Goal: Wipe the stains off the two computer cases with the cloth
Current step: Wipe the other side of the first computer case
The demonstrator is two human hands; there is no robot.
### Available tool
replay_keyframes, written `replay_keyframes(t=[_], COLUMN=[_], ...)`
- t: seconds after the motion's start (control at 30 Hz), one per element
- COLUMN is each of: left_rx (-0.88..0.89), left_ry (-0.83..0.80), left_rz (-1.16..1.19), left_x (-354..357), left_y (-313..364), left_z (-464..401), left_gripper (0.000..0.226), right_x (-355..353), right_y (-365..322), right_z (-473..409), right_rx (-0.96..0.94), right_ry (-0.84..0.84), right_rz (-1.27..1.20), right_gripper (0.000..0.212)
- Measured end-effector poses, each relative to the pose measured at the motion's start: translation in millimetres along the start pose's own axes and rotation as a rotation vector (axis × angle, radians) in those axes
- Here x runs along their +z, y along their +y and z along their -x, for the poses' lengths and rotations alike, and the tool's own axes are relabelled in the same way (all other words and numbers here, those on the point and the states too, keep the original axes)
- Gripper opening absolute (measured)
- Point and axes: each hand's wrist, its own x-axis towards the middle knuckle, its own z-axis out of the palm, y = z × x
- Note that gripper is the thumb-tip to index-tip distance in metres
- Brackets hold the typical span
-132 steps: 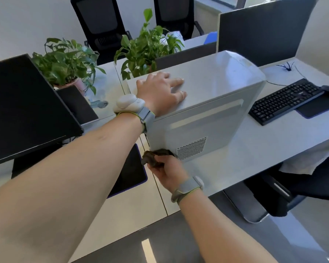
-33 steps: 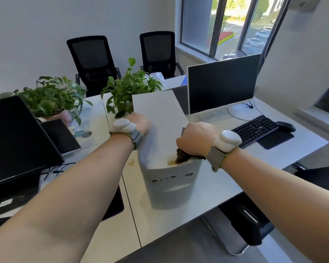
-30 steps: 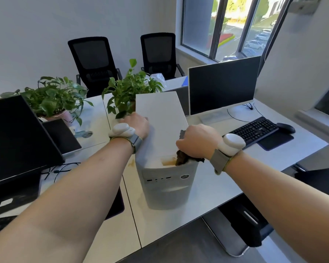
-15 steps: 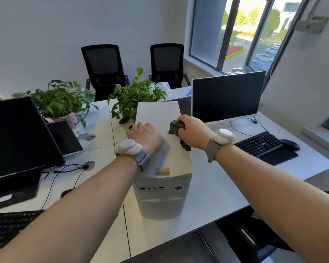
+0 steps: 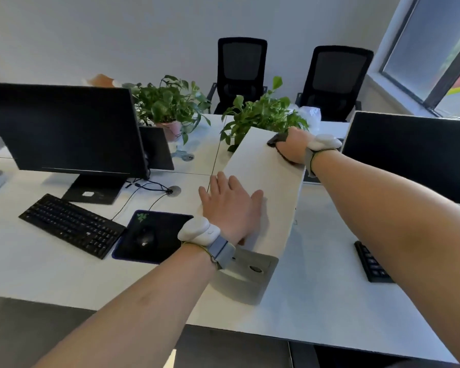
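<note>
The white desk [image 5: 37, 269] fills the view, and the camera has swung left since half a second ago: the left monitor [image 5: 64, 128] and its keyboard [image 5: 72, 225] now sit well out beyond the left hand's fingertips, and the window has slid to the far right edge. The right monitor [image 5: 414, 155] stands just past the right wrist.

The grey computer case [image 5: 266, 187] stands upright on the desk between the two arms, its long top face running away from the person. The brown stain seen near its front edge half a second ago no longer shows; that end of the top is now partly under the left wrist, so I cannot tell whether it is gone.

Two potted plants [image 5: 170, 102] stand beyond the case, the nearer one just past the right fingers, with two black chairs [image 5: 241, 73] behind.

The left hand [image 5: 230, 208] lies flat on the near part of the case top, fingers straight and spread, pressing down. It has slipped back toward the front.

The right hand [image 5: 292, 150] has travelled to the far end of the top, fingers curled round the dark cloth [image 5: 275, 139], which pokes out ahead of the knuckles and touches the case surface.

The mouse [image 5: 144, 237] rests on its black pad [image 5: 154, 236], left of the left wrist.
</note>
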Motion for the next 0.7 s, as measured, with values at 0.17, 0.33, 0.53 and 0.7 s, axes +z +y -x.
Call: replay_keyframes(t=[0.17, 0.33, 0.53, 0.7], left_rx=[-0.027, 0.23, 0.578, 0.742], left_ry=[0.053, -0.102, -0.259, -0.254], left_rz=[-0.053, 0.006, -0.07, -0.32], left_x=[1, -13, -21, -29], left_y=[6, -18, -40, -31], left_z=[5, -16, -68, -110], left_gripper=[0.07, 0.056, 0.056, 0.058], right_x=[-13, -3, -20, -27], right_y=[-3, 31, 59, 70], right_z=[5, 9, 85, 139], right_rx=[0.002, 0.067, 0.317, 0.441], right_ry=[-0.025, -0.054, -0.083, -0.146], right_rz=[0.054, 0.209, 0.044, 0.177], right_gripper=[0.039, 0.039, 0.04, 0.028])
